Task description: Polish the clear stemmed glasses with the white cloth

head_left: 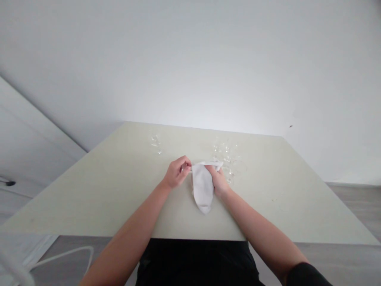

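A white cloth (pixel 203 188) hangs from my right hand (pixel 219 179), its lower end drooping to a rounded point over the table. The thumb of that hand presses on the near face of the cloth, and the other fingers are behind it. To the left, my left hand (pixel 178 171) is closed with bent fingers around the clear foot of a stemmed glass (pixel 183 167). The glass's thin stem runs toward the upper left edge of the cloth. Its bowl is hidden, seemingly inside the cloth.
On the pale table (pixel 119 190), several clear glasses (pixel 226 153) stand or lie just beyond my right hand, hard to make out. Another clear glass (pixel 156 143) is at the back left. A white wall (pixel 190 71) rises behind the table.
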A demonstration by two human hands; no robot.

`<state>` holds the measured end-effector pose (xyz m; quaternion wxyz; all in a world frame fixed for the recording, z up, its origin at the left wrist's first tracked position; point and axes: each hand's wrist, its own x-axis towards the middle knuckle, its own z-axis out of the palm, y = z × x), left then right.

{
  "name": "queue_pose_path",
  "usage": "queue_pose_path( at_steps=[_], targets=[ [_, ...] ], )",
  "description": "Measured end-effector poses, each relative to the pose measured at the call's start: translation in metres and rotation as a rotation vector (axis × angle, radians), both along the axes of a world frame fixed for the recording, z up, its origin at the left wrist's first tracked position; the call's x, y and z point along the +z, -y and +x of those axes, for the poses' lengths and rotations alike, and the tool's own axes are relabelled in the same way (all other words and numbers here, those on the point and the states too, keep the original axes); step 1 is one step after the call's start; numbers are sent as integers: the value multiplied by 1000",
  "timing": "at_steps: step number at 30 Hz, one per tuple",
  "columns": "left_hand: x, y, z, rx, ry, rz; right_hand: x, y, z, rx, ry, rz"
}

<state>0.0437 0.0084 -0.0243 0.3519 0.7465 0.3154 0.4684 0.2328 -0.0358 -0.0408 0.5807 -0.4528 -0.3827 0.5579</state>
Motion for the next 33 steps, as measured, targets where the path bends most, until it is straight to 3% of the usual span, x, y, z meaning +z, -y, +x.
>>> queue_pose_path(
  at_steps=[1, 3, 8, 10, 12, 15, 17, 20, 22, 24, 27, 30, 31, 33],
  targets=[
    [1, 2, -1, -7, -9, 59, -1, 0, -1, -2, -37, -53],
    [0, 1, -1, 12, -8, 32, -2, 2, 0, 38, 3, -42],
    [-4, -13, 6, 82, 72, -560, -2, 5, 8, 24, 410, 415],
    [-4, -15, 7, 48, 84, -666, -2, 5, 8, 3, 427, 458],
    [-3, -13, 5, 21, 106, -533, -3, 4, 5, 22, 319, 332],
    [-1, -6, 0, -32, 82, -124, -5, 0, -1, 2, 61, 29],
    [-2, -2, -3, -68, 45, 88, -5, -1, -6, -27, -75, -95],
    [-4, -1, -4, -75, 70, 209, -3, -1, -10, -38, -177, -212],
    [-6, -3, -2, -49, 113, 180, -1, 0, -9, -23, -175, -236],
    [-7, -7, 1, 21, 150, 75, -1, 2, -5, 21, -69, -128],
    [-9, -15, 5, 124, 164, -283, -1, 5, 3, 29, 251, 216],
    [-10, -20, 6, 87, 112, -618, -2, 7, 6, -20, 458, 435],
    [-9, -20, 6, 64, 104, -621, -2, 7, 6, -18, 455, 432],
    [-7, -17, 4, 29, 119, -445, -2, 6, 4, 11, 349, 317]
  ],
)
